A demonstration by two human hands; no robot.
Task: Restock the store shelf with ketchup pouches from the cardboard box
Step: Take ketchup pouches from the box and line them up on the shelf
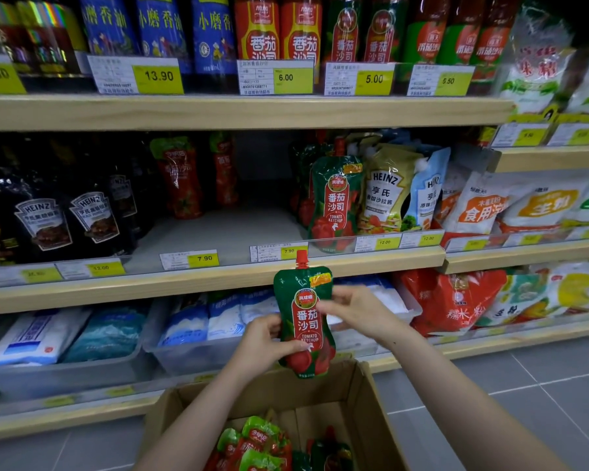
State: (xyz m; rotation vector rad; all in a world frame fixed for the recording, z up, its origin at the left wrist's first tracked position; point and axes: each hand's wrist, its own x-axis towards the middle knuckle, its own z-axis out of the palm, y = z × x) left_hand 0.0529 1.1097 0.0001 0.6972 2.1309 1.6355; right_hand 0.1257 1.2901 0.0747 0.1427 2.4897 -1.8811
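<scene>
Your left hand (264, 338) and right hand (356, 311) have fingers clamped on the ketchup pouch (305, 317). It is likely soft and slippery; grip its side edges.

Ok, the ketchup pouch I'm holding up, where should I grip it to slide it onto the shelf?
Keep the ketchup pouch upright, one hand on each side edge at its narrow waist, as the left hand and right hand do now. That leaves the red cap and wide base free, probably easing placement.

A shop: above the hands (320, 324), wooden shelves (218, 112) of sauce bottles (257, 28), fronted by yellow price tags (158, 76).
</scene>
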